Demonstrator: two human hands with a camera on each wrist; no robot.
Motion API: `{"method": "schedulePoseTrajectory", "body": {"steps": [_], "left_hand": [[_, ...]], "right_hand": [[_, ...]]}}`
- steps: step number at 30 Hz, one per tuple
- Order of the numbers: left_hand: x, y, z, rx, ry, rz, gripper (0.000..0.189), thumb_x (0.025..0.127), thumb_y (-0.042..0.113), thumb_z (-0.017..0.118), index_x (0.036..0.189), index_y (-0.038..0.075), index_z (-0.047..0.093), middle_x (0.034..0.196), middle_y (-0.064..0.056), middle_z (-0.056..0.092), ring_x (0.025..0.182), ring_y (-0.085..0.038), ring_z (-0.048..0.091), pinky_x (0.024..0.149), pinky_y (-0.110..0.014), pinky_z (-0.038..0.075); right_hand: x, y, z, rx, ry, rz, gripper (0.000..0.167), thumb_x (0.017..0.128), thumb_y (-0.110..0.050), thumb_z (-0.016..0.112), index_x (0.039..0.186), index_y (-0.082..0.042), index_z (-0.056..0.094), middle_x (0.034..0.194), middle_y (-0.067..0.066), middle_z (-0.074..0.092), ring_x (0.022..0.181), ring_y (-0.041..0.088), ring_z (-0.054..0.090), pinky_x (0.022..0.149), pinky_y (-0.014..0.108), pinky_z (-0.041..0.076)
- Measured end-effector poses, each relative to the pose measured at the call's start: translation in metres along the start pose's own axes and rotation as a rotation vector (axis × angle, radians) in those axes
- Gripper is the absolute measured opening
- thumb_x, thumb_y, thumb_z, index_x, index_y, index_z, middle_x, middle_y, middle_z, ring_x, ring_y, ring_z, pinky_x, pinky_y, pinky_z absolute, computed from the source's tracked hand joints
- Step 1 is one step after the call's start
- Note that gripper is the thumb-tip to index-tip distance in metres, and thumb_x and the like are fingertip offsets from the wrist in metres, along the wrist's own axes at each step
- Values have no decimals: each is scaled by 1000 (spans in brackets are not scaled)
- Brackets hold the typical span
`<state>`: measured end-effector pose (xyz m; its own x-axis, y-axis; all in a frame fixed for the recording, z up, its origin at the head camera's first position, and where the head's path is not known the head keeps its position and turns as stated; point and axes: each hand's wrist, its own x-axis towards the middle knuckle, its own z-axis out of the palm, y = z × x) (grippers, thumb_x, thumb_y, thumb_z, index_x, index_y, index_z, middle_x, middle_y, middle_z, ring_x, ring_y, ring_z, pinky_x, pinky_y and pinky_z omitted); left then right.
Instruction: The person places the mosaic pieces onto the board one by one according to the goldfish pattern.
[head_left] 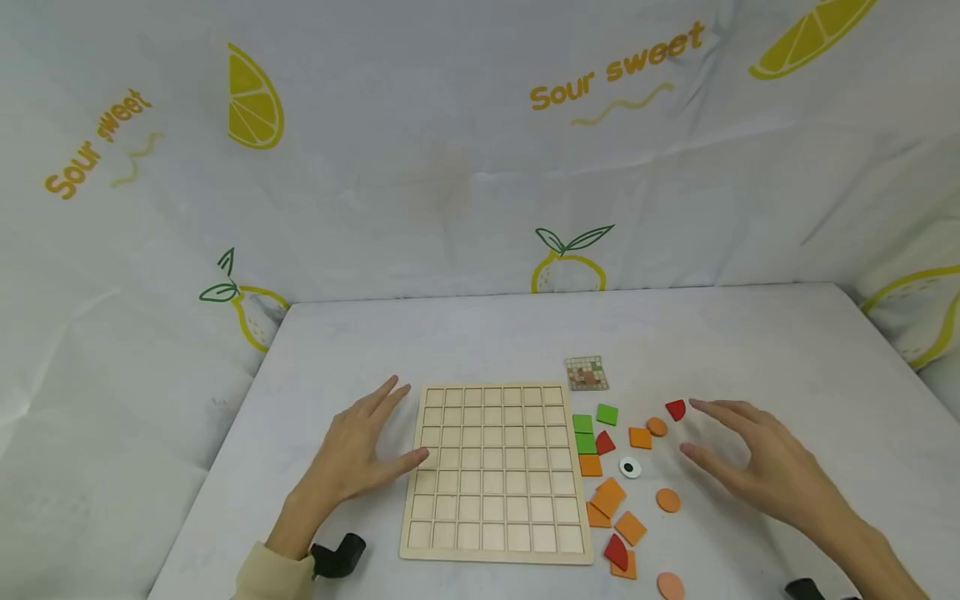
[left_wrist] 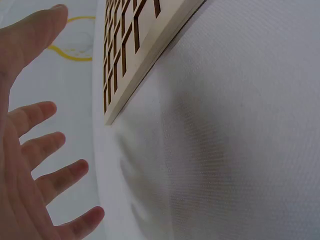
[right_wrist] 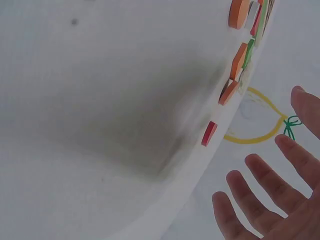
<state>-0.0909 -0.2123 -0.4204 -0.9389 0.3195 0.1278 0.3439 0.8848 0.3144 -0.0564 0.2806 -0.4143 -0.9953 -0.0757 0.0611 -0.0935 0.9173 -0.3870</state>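
A wooden grid board (head_left: 492, 471) with bare square cells lies flat on the table. By its left edge my left hand (head_left: 356, 454) hovers with fingers spread, holding nothing; the left wrist view shows this palm (left_wrist: 20, 185) apart from the board (left_wrist: 150, 40). To the right of the loose pieces my right hand (head_left: 765, 462) is held above the table, thumb and fingers apart, with nothing in it. Nearest its fingertips is a red quarter-round piece (head_left: 677, 409), also visible as a red piece (right_wrist: 209, 133) in the right wrist view.
Right of the board lie several orange squares (head_left: 631, 527), green squares (head_left: 607, 414), orange discs (head_left: 668, 500), other red pieces (head_left: 617, 552) and a white eye disc (head_left: 630, 467). A small pattern card (head_left: 587, 373) lies behind them. A lemon-print cloth (head_left: 420, 167) hangs behind the table.
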Motion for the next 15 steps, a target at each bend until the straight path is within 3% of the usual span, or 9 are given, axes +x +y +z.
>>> {"method": "schedulePoseTrajectory", "body": {"steps": [4, 7, 11, 15], "left_hand": [[-6, 0, -1, -53, -100, 48, 88, 83, 60, 76, 154, 19, 46, 164, -9, 40, 141, -39, 51, 100, -69, 46], [-10, 1, -1, -84, -163, 65, 89, 82, 60, 78, 153, 17, 46, 163, -10, 42, 140, -40, 52, 102, -67, 46], [-15, 0, 0, -96, -208, 70, 91, 80, 61, 79, 153, 16, 46, 163, -10, 42, 141, -39, 51, 103, -66, 45], [-18, -2, 2, -80, -225, 97, 96, 78, 63, 79, 154, 15, 45, 164, -10, 41, 142, -37, 50, 102, -64, 47]], "right_hand": [[-4, -7, 0, 65, -21, -49, 58, 80, -38, 87, 127, -9, 70, 125, 23, 67, 112, 46, 62, 85, 64, 54], [-7, -10, 3, 87, -49, -74, 53, 77, -33, 89, 122, -10, 73, 119, 16, 71, 104, 37, 66, 77, 46, 61], [-10, -12, 7, 90, -102, -79, 49, 75, -30, 91, 119, -15, 75, 114, 6, 72, 97, 24, 66, 70, 27, 56], [-14, -12, 10, 91, -172, -56, 48, 74, -33, 91, 117, -18, 76, 112, 0, 71, 94, 19, 65, 70, 24, 54]]}}
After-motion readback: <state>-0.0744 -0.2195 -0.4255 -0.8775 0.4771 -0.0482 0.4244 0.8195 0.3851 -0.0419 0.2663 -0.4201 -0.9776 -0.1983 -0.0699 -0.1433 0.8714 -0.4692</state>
